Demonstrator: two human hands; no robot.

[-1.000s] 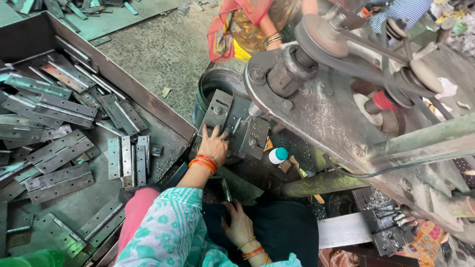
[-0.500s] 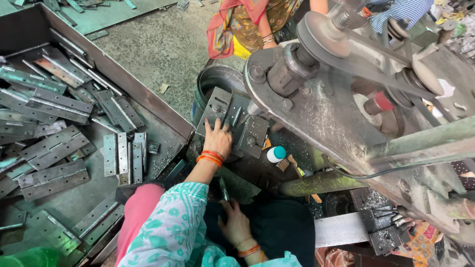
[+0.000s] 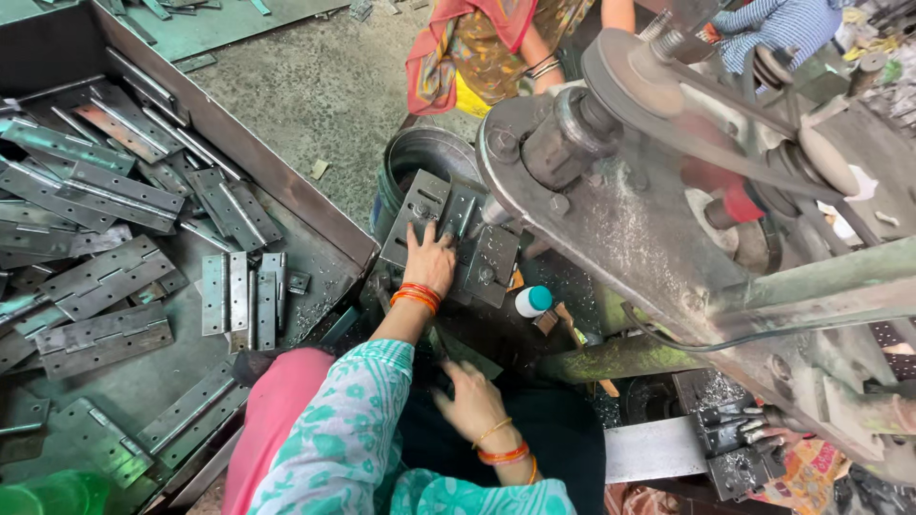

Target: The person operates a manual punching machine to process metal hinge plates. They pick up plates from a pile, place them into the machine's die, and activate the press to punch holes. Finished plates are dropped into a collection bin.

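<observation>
My left hand (image 3: 429,257), with orange bangles at the wrist, lies fingers-down on a grey metal hinge plate (image 3: 420,205) on the bed of a press machine (image 3: 630,219). More punched plates (image 3: 489,267) sit just right of it. My right hand (image 3: 472,401) hovers lower over my dark lap, fingers spread and holding nothing, its fingertips near a dark metal piece (image 3: 447,345). Whether my left hand grips the plate or only presses on it is unclear.
A big metal tray (image 3: 286,186) at the left holds several long hinges (image 3: 105,286). A steel bucket (image 3: 420,153) stands behind the plates. A small white bottle with a teal cap (image 3: 532,301) lies beside the machine. Other people sit beyond, and another person's hand (image 3: 763,441) works at the lower right.
My left hand has slid a little forward onto the plates. My right hand has risen slightly toward the machine.
</observation>
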